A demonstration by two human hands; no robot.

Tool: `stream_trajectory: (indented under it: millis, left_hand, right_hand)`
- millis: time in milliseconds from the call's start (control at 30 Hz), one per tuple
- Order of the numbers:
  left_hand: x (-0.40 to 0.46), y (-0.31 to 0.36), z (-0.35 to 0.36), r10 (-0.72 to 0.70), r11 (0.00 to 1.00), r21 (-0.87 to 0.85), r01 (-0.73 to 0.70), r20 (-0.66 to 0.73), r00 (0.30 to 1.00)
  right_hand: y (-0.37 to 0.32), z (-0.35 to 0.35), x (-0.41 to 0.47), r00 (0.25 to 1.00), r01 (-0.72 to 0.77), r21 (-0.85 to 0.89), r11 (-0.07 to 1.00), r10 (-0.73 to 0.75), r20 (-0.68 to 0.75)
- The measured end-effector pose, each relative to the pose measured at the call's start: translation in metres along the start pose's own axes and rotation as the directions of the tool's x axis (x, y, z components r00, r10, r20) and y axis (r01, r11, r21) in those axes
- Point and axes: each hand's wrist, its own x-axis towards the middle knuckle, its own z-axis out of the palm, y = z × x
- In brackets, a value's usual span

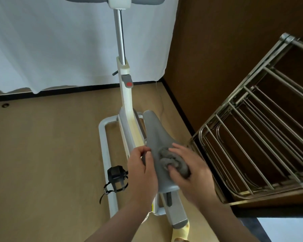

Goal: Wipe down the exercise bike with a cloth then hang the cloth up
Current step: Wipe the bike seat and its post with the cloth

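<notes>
The person stands over the exercise bike [125, 105], both hands on its grey saddle [153, 135]. The right hand [191, 173] grips a bunched grey cloth [171, 160], pressing it onto the saddle's wide rear part. The left hand [141, 169] curls its fingers around the saddle's left edge, seemingly steadying it. A metal drying rack [252, 137] stands just beside the bike on the wooden floor [51, 145].
</notes>
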Motion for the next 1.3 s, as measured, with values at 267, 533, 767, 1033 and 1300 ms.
stream_trajectory:
  millis: [267, 533, 767, 1033, 1300]
  left_hand:
    - [-0.004, 0.005, -0.002, 0.199, 0.871, 0.419, -0.256, 0.175, 0.964]
    - [0.026, 0.026, 0.012, 0.093, 0.886, 0.430, -0.174, 0.203, 0.975]
    - [0.027, 0.022, 0.019, 0.170, 0.843, 0.500, -0.199, 0.103, 0.980]
    - [0.018, 0.034, 0.018, -0.097, 0.935, 0.317, 0.156, -0.192, 0.977]
    - [-0.014, 0.029, 0.028, -0.131, 0.967, 0.145, 0.208, -0.413, 0.901]
  right_hand:
    - [-0.006, 0.009, -0.023, 0.986, -0.096, 0.080, 0.992, 0.105, -0.130]
    - [0.032, 0.000, 0.023, 0.927, -0.374, 0.379, 0.846, 0.332, 0.173]
    - [0.051, -0.021, 0.042, 0.917, -0.279, 0.502, 0.818, 0.073, 0.391]
    - [0.050, -0.024, 0.024, 0.925, 0.055, 0.381, 0.923, -0.191, 0.330]
    - [0.040, -0.017, 0.026, 0.873, 0.163, 0.238, 0.958, -0.252, 0.417]
